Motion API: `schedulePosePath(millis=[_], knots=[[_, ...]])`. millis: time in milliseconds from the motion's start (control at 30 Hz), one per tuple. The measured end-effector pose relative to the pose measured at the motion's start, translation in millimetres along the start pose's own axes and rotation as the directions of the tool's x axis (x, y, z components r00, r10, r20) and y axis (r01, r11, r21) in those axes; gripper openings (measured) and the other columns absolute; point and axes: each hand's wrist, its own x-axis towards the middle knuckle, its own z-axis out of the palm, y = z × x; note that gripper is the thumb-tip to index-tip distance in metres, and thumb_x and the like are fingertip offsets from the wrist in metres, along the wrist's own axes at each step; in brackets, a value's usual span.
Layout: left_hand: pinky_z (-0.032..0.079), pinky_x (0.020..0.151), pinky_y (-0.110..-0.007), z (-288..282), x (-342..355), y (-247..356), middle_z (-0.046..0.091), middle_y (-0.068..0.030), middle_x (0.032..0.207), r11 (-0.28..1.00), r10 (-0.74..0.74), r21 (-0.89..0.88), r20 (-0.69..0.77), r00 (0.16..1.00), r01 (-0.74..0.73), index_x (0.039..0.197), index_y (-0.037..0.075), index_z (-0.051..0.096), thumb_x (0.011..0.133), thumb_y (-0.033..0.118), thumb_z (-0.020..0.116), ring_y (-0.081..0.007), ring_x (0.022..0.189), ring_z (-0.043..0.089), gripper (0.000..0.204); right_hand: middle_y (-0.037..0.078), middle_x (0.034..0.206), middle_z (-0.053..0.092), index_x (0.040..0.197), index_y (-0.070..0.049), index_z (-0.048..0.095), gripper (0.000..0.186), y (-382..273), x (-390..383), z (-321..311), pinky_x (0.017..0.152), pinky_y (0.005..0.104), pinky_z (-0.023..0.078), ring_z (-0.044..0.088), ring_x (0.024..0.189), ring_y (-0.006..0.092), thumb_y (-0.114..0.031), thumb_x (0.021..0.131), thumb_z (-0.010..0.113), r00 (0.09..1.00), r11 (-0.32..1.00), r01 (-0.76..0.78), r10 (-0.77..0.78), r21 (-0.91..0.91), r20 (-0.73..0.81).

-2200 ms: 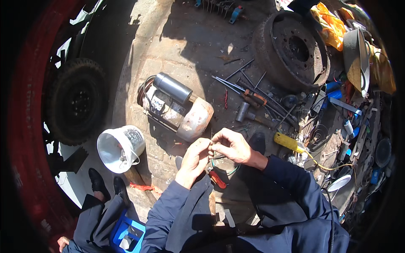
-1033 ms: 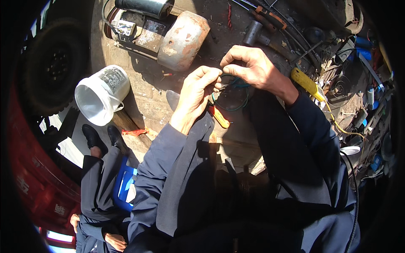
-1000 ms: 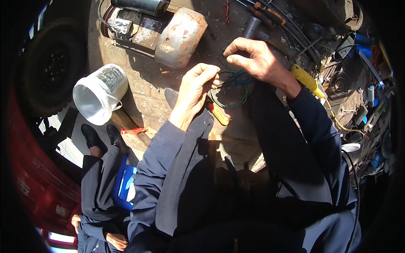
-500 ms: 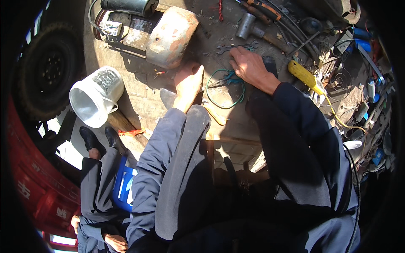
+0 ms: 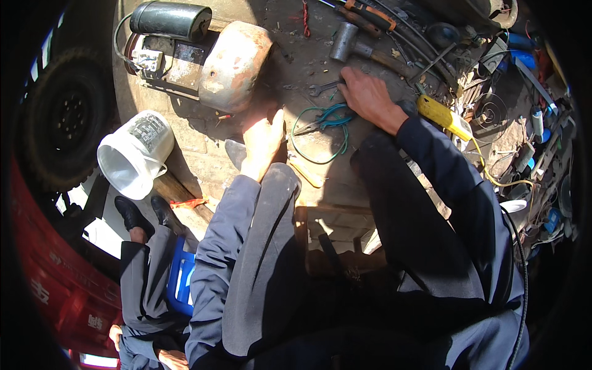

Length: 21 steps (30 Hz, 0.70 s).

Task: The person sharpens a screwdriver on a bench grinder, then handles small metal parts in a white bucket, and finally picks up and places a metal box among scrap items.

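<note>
My right hand point(image 5: 372, 100) is closed over one end of an open-ended wrench point(image 5: 325, 88); its other end sticks out to the left of my fingers. Just nearer to me lie pliers with blue handles point(image 5: 335, 116), inside a loop of green wire point(image 5: 303, 155). My left hand point(image 5: 263, 139) is beside the rounded metal housing of an electric motor point(image 5: 235, 66), above my left knee. Its fingers are curled in shadow and blurred, so whatever they hold is hidden. Beside that wrist a grey curved piece point(image 5: 235, 152) shows partly.
A hammer point(image 5: 343, 42) lies at the far side, beside orange-handled tools. A yellow tool with a cord point(image 5: 444, 117) and scrap fill the right. A white bucket point(image 5: 132, 154) lies tipped at the left, near a seated person's legs point(image 5: 145, 265). An orange handle point(image 5: 306, 172) rests between my knees.
My right hand now covers the wrench's right end, which showed before. My left hand has shifted slightly nearer to me. The whole view has shifted a little.
</note>
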Motion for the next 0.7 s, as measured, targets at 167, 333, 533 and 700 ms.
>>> schedulePosePath(millis=[167,333,533,700], knots=[[0.056,0.083,-0.039,16,-6,26,0.067,-0.0162,0.102,0.958,0.275,0.048,0.101,0.956,-0.281,0.117,0.003,0.066,0.092,0.015,0.076,-0.0341,0.092,0.069,0.029,0.021,0.107,0.068,0.114,-0.005,0.057,0.024,20,-26,-3,0.078,0.0578,0.054,0.068,0.096,0.0479,-0.021,0.098,0.066,1.0,0.998,0.0,-0.001,0.062,0.019],[0.052,0.083,-0.046,32,-8,37,0.056,-0.0196,0.101,0.898,0.344,0.176,0.285,0.895,-0.402,0.113,0.001,0.061,0.087,0.021,0.077,-0.0382,0.095,0.059,0.037,0.022,0.109,0.068,0.117,-0.005,0.057,0.028,35,-38,-7,0.081,0.0578,0.053,0.067,0.098,0.0473,-0.025,0.099,0.066,0.995,0.992,-0.098,0.096,0.08,0.031],[0.05,0.086,-0.048,38,-10,40,0.058,-0.0205,0.103,0.855,0.33,0.267,0.382,0.864,-0.444,0.109,0.0,0.059,0.08,0.027,0.081,-0.0376,0.097,0.059,0.044,0.019,0.115,0.063,0.119,-0.006,0.056,0.032,29,-18,-22,0.084,0.0532,0.055,0.066,0.102,0.0447,-0.019,0.093,0.071,0.965,0.98,-0.124,0.155,0.153,-0.213],[0.052,0.084,-0.048,52,-13,36,0.058,-0.0193,0.096,0.874,0.292,0.231,0.452,0.842,-0.427,0.106,0.001,0.058,0.082,0.014,0.075,-0.0375,0.09,0.061,0.032,0.019,0.115,0.059,0.117,-0.003,0.057,0.036,38,15,-40,0.086,0.0507,0.056,0.064,0.107,0.0419,-0.014,0.088,0.076,0.925,0.997,-0.08,0.075,0.002,-0.373]])
